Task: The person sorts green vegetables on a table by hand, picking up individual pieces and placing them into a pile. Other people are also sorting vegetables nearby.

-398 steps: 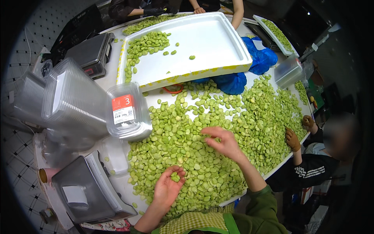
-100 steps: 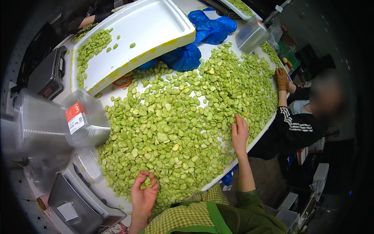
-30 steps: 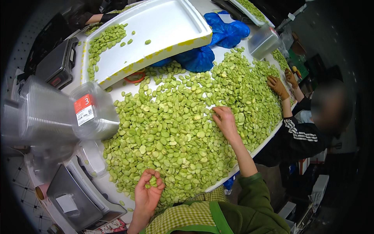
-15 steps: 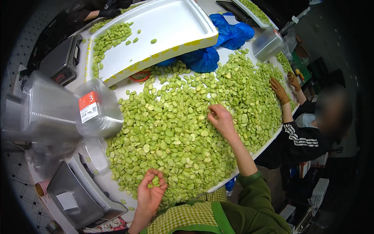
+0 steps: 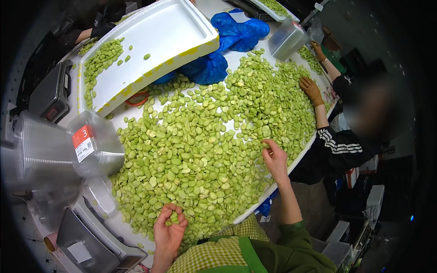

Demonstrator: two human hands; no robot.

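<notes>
A wide heap of shelled green broad beans [image 5: 182, 159] covers the table in front of me. My left hand [image 5: 169, 231] is at the near edge of the heap, palm up, with its fingers curled round a few broad beans [image 5: 173, 219]. Over the right part of the heap is my right hand [image 5: 276, 160], its index finger and thumb apart and no bean visible between them. Its other fingers are bent and partly hidden.
Stacked clear plastic tubs [image 5: 95, 145] and a scale [image 5: 93, 241] stand at left. A white foam tray [image 5: 150, 50] rests across the back beside blue plastic bags [image 5: 239, 34]. At right, a co-worker's gloved hand [image 5: 312, 91] touches the beans. Another clear container [image 5: 287, 40] stands behind.
The view has shifted, so the table appears further left. My right hand has moved toward the near right edge of the heap and its fingers have parted. My left hand still holds beans.
</notes>
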